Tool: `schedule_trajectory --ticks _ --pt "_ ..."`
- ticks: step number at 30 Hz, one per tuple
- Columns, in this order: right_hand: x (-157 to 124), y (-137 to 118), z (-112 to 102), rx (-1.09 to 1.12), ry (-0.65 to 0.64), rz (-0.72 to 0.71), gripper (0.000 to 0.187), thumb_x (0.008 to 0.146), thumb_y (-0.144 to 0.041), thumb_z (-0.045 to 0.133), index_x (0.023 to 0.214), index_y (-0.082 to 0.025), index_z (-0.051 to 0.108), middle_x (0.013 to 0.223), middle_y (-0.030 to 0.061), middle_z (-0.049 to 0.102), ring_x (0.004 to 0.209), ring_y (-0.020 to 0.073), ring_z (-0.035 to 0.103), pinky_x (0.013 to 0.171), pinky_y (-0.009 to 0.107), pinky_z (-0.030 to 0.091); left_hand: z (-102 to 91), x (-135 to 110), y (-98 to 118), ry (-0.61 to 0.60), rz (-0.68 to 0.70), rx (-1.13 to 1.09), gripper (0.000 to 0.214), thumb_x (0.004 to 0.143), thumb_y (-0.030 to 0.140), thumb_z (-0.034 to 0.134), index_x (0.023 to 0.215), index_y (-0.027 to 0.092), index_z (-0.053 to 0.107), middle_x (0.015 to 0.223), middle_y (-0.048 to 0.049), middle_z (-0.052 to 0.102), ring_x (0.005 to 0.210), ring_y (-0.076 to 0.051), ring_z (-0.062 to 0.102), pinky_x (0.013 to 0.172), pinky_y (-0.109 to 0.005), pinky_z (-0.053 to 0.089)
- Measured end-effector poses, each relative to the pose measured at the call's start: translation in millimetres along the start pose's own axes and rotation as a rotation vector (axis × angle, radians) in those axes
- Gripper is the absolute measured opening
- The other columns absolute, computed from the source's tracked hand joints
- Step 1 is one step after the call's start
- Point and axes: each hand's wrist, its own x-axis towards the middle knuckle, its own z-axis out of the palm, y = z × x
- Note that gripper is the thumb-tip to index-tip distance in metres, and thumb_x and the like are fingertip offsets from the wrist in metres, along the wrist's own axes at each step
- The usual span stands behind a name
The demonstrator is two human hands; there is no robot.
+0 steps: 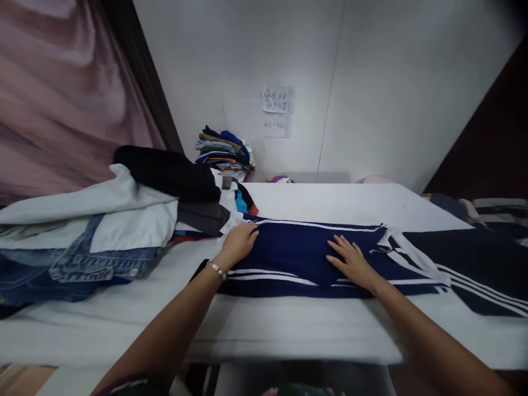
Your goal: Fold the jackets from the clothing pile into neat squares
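A navy long-sleeved top (289,247) with white stripes and a white collar lies lengthwise on the white table (322,324), its collar end to the right. At its left end, by the white hem, my left hand (238,243) has its fingers bent together on the cloth, closed on it. Over the middle of the top, my right hand (351,262) rests palm down with the fingers spread. Beyond the collar, a dark garment with white stripes (478,269) lies partly under the top's right end.
On the left are heaped clothes: a pale grey garment (136,214), denim (111,264) and a black garment (165,173). A folded stack (225,151) stands by the wall at the back. Handwritten paper signs (277,110) hang on the wall. More clothes (501,209) lie at the far right.
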Motion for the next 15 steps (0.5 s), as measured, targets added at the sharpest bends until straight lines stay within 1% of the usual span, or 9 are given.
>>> schedule_trajectory --ticks 2,4,5,7,9,10,13,15 --pt "14.5 -12.2 -1.3 0.005 0.024 -0.036 0.060 0.091 -0.062 0.035 0.142 -0.030 0.043 0.154 0.0084 0.028 0.144 0.0284 0.018 0.114 0.059 0.015 5.3 19.5 -5.6 -0.033 -0.007 0.084 0.032 0.093 0.027 0.037 0.107 0.018 0.065 0.112 -0.0109 0.068 0.107 -0.023 0.060 0.094 -0.037 0.043" --pt "30.1 -22.8 -0.1 -0.017 0.035 -0.036 0.061 0.092 -0.062 0.034 0.142 -0.029 0.042 0.154 0.0092 0.028 0.144 0.0288 0.017 0.114 0.058 0.015 12.3 34.7 -11.2 -0.057 -0.027 0.139 0.031 0.092 0.024 0.038 0.103 0.017 0.066 0.108 -0.0125 0.068 0.106 -0.025 0.059 0.091 -0.038 0.041" --pt "36.8 -26.8 1.8 -0.036 0.020 -0.025 0.062 0.091 -0.062 0.034 0.142 -0.028 0.042 0.154 0.0095 0.028 0.144 0.0294 0.016 0.113 0.059 0.015 15.9 40.5 -14.5 -0.060 -0.038 0.155 0.029 0.092 0.023 0.040 0.102 0.016 0.066 0.108 -0.0138 0.067 0.108 -0.026 0.058 0.091 -0.039 0.040" --pt "46.0 -31.6 7.9 -0.091 -0.067 0.010 0.063 0.091 -0.062 0.036 0.143 -0.027 0.040 0.154 0.0103 0.029 0.144 0.0309 0.017 0.113 0.059 0.015 22.9 48.9 -22.4 -0.063 -0.058 0.180 0.026 0.089 0.023 0.045 0.102 0.015 0.066 0.111 -0.0155 0.066 0.111 -0.028 0.055 0.092 -0.041 0.038" --pt "48.2 -33.3 15.4 -0.162 -0.157 0.030 0.065 0.091 -0.062 0.035 0.145 -0.026 0.038 0.154 0.0106 0.029 0.143 0.0315 0.019 0.112 0.059 0.016 29.2 54.2 -31.7 -0.068 -0.077 0.207 0.025 0.086 0.023 0.050 0.104 0.015 0.065 0.113 -0.0153 0.064 0.114 -0.029 0.053 0.093 -0.041 0.036" --pt "47.1 -33.5 18.8 -0.196 -0.181 0.031 0.065 0.091 -0.062 0.034 0.145 -0.026 0.037 0.154 0.0105 0.028 0.143 0.0314 0.020 0.112 0.059 0.016 32.2 56.3 -36.3 -0.069 -0.091 0.225 0.025 0.085 0.022 0.051 0.105 0.016 0.065 0.114 -0.0145 0.063 0.115 -0.028 0.052 0.094 -0.041 0.035" --pt "40.1 -33.9 24.5 -0.258 -0.176 0.014 0.066 0.093 -0.062 0.027 0.147 -0.025 0.033 0.155 0.0090 0.026 0.144 0.0300 0.018 0.113 0.056 0.015 40.7 61.5 -46.6 -0.077 -0.135 0.283 0.030 0.085 0.018 0.048 0.109 0.019 0.065 0.114 -0.0125 0.062 0.116 -0.027 0.051 0.094 -0.040 0.035" --pt "36.7 -34.8 24.6 -0.263 -0.177 0.014 0.067 0.093 -0.063 0.025 0.148 -0.025 0.032 0.156 0.0082 0.025 0.144 0.0296 0.018 0.113 0.056 0.016 45.7 64.4 -49.4 -0.089 -0.148 0.305 0.032 0.084 0.016 0.047 0.109 0.019 0.066 0.113 -0.0127 0.062 0.114 -0.028 0.051 0.093 -0.041 0.035"
